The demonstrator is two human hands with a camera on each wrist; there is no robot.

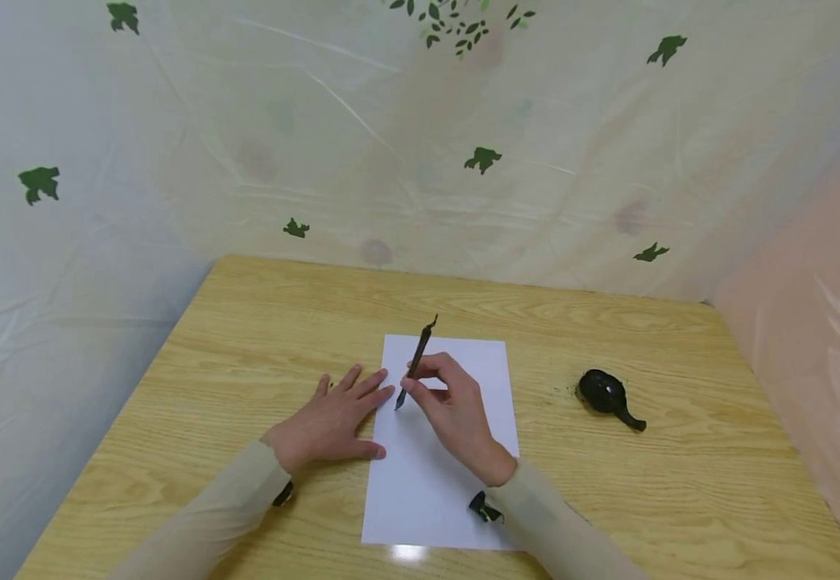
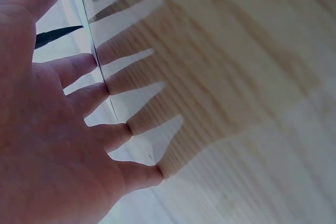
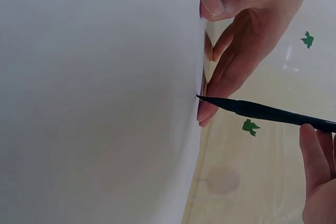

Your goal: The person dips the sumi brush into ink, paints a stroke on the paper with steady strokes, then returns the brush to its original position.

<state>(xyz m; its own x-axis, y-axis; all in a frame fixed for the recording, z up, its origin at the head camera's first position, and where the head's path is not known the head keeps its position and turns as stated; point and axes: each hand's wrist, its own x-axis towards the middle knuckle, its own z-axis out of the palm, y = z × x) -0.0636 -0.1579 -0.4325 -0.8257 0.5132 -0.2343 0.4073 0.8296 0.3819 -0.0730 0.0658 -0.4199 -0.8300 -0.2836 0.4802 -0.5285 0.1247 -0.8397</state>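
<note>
A dark calligraphy brush [image 1: 418, 353] is pinched between the thumb and fingers of my right hand [image 1: 459, 411], tilted with its looped end up. Its pointed tip meets or nearly meets a white sheet of paper [image 1: 427, 499]; I cannot tell whether it touches. My left hand [image 1: 336, 419] lies palm down with fingers spread, the thumb and some fingertips on the sheet's left edge. In the right wrist view, the brush [image 3: 262, 112] points toward the left hand [image 3: 252, 40]. The brush tip [image 2: 58, 35] also shows beyond the palm in the left wrist view.
To the right of the paper, a glossy black dish with a handle-like tail [image 1: 603, 392] sits on the wooden table [image 1: 246, 322], small dark specks beside it. Pale curtains [image 1: 391, 161] with green bird prints hang behind and on both sides.
</note>
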